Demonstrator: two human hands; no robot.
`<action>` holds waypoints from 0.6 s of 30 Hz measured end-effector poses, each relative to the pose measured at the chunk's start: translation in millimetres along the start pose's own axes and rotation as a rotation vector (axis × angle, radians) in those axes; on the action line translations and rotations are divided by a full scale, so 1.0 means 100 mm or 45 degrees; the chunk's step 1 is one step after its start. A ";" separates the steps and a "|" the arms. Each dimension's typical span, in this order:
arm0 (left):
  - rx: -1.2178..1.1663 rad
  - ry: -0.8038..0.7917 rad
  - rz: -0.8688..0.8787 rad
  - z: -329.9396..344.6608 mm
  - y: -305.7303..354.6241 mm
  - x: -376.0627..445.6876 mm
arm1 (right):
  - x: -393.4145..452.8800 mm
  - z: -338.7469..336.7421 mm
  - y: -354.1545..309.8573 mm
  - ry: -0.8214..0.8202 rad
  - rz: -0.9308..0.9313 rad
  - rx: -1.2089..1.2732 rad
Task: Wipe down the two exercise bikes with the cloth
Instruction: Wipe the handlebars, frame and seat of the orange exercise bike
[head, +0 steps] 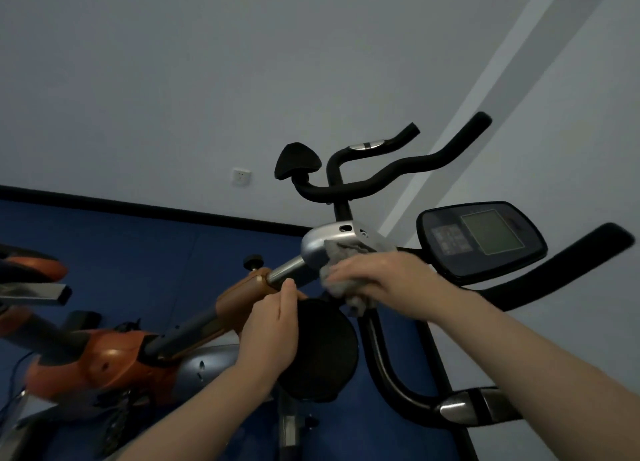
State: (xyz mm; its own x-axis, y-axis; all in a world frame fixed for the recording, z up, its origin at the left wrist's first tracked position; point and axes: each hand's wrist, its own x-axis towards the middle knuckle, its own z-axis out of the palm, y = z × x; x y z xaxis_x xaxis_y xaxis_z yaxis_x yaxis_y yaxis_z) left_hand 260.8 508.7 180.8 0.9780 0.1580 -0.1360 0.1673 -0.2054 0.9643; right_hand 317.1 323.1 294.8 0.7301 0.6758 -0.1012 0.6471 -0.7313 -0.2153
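An orange and silver exercise bike [104, 360] fills the lower half of the tilted view, its black handlebars [381, 173] reaching up at centre. My right hand [377, 280] presses a grey cloth [341, 256] against the silver housing [329, 240] below the handlebars, fingers spread over it. My left hand [273, 329] grips the front edge of the round black elbow pad [322, 349], thumb pointing up beside the chrome stem [284, 270]. The black console [485, 239] with a grey screen sits right of the cloth.
A second orange bike part [31, 270] shows at the left edge. Blue floor mat [138, 239] and pale wall [242, 79] with a socket [241, 176] lie behind. A black handle with silver sensor [460, 408] curves at the lower right.
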 end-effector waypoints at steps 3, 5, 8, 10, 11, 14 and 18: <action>-0.022 0.009 0.006 0.00 0.00 -0.01 | -0.01 0.15 -0.13 0.117 0.024 0.017; -0.044 -0.009 0.003 0.00 0.00 -0.01 | 0.00 0.28 -0.24 0.049 -0.109 0.004; -0.002 -0.025 0.018 -0.01 0.02 -0.01 | 0.00 0.02 -0.02 -0.016 -0.024 -0.093; 0.031 -0.024 0.036 -0.02 0.03 -0.02 | -0.04 -0.06 0.08 0.059 0.108 -0.079; 0.031 -0.015 0.053 -0.03 0.04 -0.03 | -0.06 -0.03 0.03 0.112 0.127 -0.069; -0.002 -0.018 0.141 -0.04 0.10 -0.06 | -0.10 0.27 -0.21 0.134 -0.015 -0.096; 0.034 -0.137 0.398 -0.04 0.36 -0.02 | -0.30 0.13 -0.04 0.211 0.109 -0.133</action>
State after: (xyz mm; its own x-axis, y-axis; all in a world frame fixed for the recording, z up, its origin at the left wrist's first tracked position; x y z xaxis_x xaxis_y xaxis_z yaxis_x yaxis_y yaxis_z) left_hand 264.7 505.4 216.5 0.9899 -0.0190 0.1406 -0.1408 -0.2536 0.9570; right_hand 289.6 306.5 286.5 0.8038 0.5929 0.0485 0.5943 -0.7967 -0.1102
